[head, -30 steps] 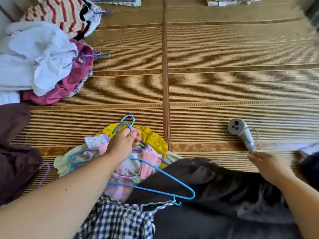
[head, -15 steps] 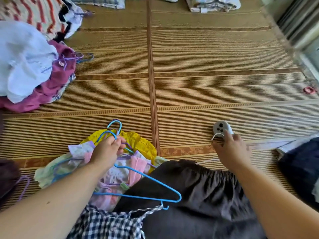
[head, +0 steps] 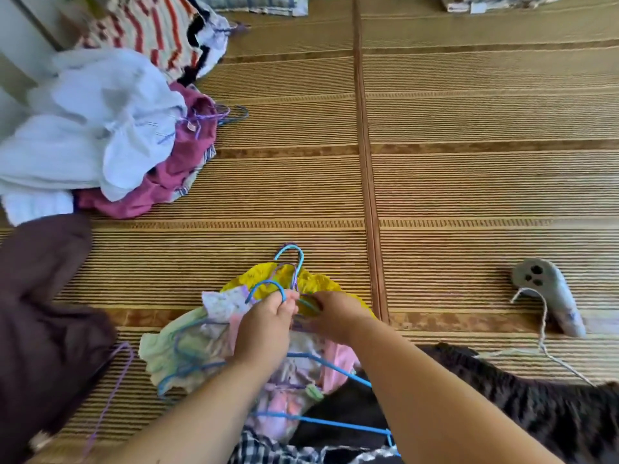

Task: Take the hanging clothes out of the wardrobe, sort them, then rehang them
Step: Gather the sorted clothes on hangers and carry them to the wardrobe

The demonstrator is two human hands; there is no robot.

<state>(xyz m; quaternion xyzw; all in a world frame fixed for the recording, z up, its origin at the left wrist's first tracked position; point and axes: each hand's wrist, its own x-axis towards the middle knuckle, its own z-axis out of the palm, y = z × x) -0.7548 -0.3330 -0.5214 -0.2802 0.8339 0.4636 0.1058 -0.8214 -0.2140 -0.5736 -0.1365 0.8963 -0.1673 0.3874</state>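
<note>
At the near edge a checked garment [head: 268, 447] is seen, with dark cloth [head: 552, 413] spread to its right. A blue hanger [head: 338, 424] is laid over the edge of that cloth. Just beyond, a heap of small pastel clothes [head: 187, 356] on hangers is bunched on the mat [head: 469, 182], with a yellow piece [head: 315, 283] at its far side.

The hanger hooks [head: 268, 283] are gathered at the far end of the heap. One blue hook is gripped by the left hand [head: 264, 333], whose fingers are curled round it. The right hand [head: 335, 318] is held just beside the left, its fingers bent at the hanger necks. Whether a wire is pinched there cannot be told through the blur.

To the left a brown garment [head: 43, 313] is piled, with a purple hanger [head: 113, 395] at its edge. To the right, well apart from the hands, a grey controller [head: 549, 296] with a cord is laid on the mat.

Farther off on the left, white clothes [head: 83, 128] are heaped over a magenta garment [head: 187, 155]. Beyond them a striped garment [head: 147, 28] is seen, and folded cloth [head: 261, 3] is laid at the far edge.
</note>
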